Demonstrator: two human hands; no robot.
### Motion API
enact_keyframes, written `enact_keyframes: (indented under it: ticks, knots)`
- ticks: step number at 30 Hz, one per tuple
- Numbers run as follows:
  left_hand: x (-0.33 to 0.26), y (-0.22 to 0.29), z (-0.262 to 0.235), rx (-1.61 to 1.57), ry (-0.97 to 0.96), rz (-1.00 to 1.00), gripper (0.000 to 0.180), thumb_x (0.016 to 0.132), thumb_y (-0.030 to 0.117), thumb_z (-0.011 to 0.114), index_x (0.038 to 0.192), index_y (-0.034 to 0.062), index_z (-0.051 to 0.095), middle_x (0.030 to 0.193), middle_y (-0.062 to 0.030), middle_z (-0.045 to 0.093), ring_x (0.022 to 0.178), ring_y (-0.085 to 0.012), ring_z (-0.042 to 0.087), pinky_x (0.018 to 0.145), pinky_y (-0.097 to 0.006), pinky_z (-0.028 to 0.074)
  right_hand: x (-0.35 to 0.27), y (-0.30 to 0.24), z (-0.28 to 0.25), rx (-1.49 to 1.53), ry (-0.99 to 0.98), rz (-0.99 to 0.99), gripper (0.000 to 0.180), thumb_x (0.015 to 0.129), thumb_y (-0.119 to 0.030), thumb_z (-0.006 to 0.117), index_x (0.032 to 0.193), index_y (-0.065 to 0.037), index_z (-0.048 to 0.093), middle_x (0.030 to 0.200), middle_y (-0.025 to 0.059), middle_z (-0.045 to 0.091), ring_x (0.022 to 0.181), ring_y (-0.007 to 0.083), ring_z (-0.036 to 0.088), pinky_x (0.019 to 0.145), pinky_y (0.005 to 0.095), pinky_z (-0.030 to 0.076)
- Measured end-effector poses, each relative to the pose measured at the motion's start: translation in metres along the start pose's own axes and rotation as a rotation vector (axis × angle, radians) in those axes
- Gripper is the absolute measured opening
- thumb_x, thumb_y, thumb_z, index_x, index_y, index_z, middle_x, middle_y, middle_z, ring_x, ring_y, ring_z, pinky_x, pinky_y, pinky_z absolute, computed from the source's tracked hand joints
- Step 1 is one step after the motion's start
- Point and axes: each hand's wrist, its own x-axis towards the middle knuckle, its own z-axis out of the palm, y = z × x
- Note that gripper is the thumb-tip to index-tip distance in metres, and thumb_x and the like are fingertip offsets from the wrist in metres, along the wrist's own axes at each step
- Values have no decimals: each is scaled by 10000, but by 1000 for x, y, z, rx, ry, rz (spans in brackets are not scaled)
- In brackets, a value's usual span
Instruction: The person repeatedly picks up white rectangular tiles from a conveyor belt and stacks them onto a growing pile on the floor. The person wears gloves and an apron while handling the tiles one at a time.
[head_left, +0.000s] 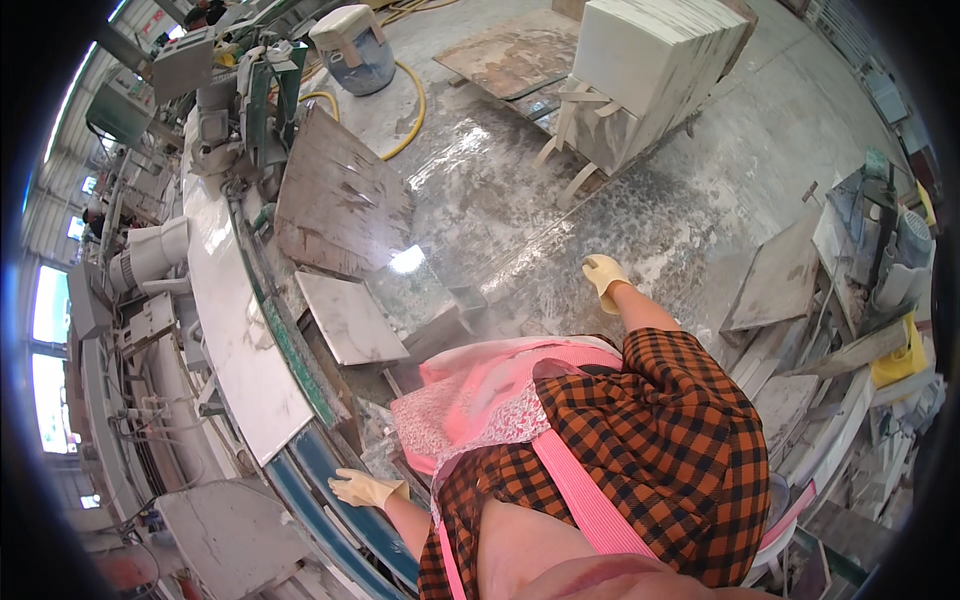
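My left hand (362,489), in a pale yellow glove, hangs beside the blue-green edge of a long machine bed (300,470) and holds nothing. A long white stone slab (235,330) lies on that bed. My right hand (604,275), also gloved, is stretched out behind me over the wet floor, fingers loosely curled and empty. I wear an orange-and-black checked shirt and a pink apron.
A brown slab (340,205) and a small white tile (350,318) lean by the machine. A stack of white slabs on a wooden frame (650,75) stands across the wet floor. A yellow hose (410,110), a blue-grey drum (355,48) and loose grey slabs (780,280) lie around.
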Motion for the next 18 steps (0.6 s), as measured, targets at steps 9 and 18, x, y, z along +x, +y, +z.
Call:
enact_keyframes:
  ticks: [9, 18]
  knots:
    - [-17, 24, -7, -204, 188, 45, 391, 948, 301, 514, 1168, -14, 580, 1202, -206, 574, 1156, -361, 495, 1001, -443, 397, 39, 44, 23, 260, 36, -228, 365, 868, -283, 566, 1088, -12, 670, 1094, 198, 667, 1061, 339, 621, 904, 405, 478]
    - [-4, 2, 19, -27, 237, 35, 457, 946, 271, 468, 1191, -98, 581, 1232, -263, 590, 1189, -372, 537, 1084, -424, 352, 89, 76, 30, 46, -79, -296, 342, 874, -252, 554, 1101, -22, 665, 1111, 184, 662, 1075, 322, 614, 927, 384, 466]
